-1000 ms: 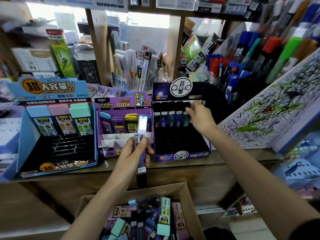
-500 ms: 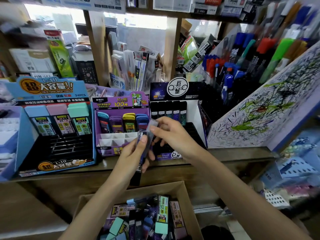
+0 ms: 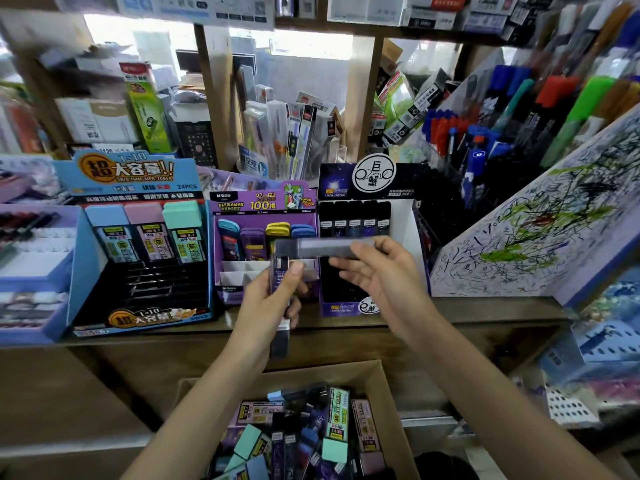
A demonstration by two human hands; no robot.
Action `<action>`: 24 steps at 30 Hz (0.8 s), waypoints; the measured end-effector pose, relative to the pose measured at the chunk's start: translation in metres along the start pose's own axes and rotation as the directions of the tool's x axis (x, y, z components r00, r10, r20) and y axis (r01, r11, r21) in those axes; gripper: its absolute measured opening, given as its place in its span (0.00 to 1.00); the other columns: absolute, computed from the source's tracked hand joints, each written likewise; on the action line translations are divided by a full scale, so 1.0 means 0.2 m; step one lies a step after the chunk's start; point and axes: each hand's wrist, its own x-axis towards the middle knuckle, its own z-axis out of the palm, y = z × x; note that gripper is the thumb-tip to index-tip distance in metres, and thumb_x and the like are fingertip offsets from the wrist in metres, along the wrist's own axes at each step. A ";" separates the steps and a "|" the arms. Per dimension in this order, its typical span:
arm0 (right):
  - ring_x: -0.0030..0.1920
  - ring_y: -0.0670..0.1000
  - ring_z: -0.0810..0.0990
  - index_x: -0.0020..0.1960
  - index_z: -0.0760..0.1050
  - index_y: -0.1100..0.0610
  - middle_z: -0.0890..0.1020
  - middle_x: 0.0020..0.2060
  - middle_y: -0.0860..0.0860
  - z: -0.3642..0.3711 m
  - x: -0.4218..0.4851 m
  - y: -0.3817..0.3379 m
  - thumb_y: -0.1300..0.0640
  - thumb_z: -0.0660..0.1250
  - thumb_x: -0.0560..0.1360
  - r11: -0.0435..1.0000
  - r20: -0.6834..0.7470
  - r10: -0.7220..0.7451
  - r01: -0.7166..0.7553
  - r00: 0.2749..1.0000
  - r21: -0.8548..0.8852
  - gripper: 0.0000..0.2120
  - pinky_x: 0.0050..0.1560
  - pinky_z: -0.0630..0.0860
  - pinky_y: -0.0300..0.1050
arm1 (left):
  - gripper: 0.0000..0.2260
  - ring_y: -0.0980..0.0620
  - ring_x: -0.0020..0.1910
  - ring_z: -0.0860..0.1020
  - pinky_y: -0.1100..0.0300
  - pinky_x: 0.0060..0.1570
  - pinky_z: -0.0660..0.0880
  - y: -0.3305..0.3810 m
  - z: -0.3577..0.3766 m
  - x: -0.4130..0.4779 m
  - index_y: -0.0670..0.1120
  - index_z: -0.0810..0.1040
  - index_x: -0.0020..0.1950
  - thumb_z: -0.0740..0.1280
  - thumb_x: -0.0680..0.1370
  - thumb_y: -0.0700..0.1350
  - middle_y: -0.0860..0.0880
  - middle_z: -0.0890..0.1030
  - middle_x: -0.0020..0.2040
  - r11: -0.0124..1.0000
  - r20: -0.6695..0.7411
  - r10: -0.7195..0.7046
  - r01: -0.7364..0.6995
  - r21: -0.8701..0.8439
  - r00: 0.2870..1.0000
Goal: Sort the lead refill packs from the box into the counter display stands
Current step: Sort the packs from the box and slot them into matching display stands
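A wooden counter (image 3: 485, 313) runs across the view, with three printed card stands side by side on it. Below its front edge is a brown cardboard box (image 3: 389, 393), open at the top and heaped with loose packs (image 3: 332, 427). These are flat and rectangular, some with mint or pale blue caps and some dark purple.

The blue stand (image 3: 128, 194) on the left is the widest. Its top row holds three packs with blue, pink and mint caps, above rows of black slots. The purple stand (image 3: 263, 202) in the middle holds four rounded cases in teal, purple, yellow and blue, above white card dividers. The black stand (image 3: 337, 183) on the right has five slim dark packs in its top row.

Both hands are raised over the counter edge, in front of the purple and black stands. The left hand (image 3: 266, 306) grips an upright pack (image 3: 280, 337) with its thumb pressed on the face. The pack is dark, long and glossy, and its lower end sticks out below the palm. I cannot tell whether it is one pack or several.

The right hand (image 3: 384, 275) pinches the right end of a level pack (image 3: 322, 247) between thumb and fingers. This pack is a slim, smoky translucent bar lying crosswise just above the left thumb, and it is blurred.
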 end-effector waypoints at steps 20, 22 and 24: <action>0.48 0.34 0.73 0.53 0.66 0.41 0.73 0.47 0.35 0.04 -0.17 0.12 0.51 0.70 0.72 0.597 0.248 -0.205 0.321 0.947 -0.735 0.16 0.45 0.71 0.28 | 0.09 0.57 0.23 0.69 0.65 0.23 0.69 0.01 0.05 0.01 0.43 0.72 0.39 0.64 0.78 0.43 0.53 0.72 0.25 0.999 -0.021 -0.026 0.027 0.018 0.999; 0.46 0.35 0.75 0.52 0.67 0.43 0.74 0.45 0.36 0.05 -0.16 0.11 0.55 0.70 0.73 0.576 0.254 -0.225 0.339 0.941 -0.744 0.14 0.44 0.72 0.29 | 0.10 0.55 0.22 0.69 0.65 0.24 0.69 0.01 0.04 0.01 0.42 0.71 0.39 0.64 0.78 0.45 0.52 0.71 0.24 1.000 0.027 0.003 -0.003 0.020 1.000; 0.47 0.40 0.78 0.53 0.70 0.45 0.77 0.46 0.38 0.04 -0.15 0.09 0.55 0.68 0.75 0.608 0.258 -0.199 0.325 0.946 -0.724 0.11 0.48 0.77 0.37 | 0.11 0.55 0.23 0.68 0.65 0.24 0.69 0.03 0.03 0.00 0.41 0.72 0.41 0.66 0.76 0.48 0.53 0.70 0.24 0.999 0.075 0.035 -0.035 -0.008 0.997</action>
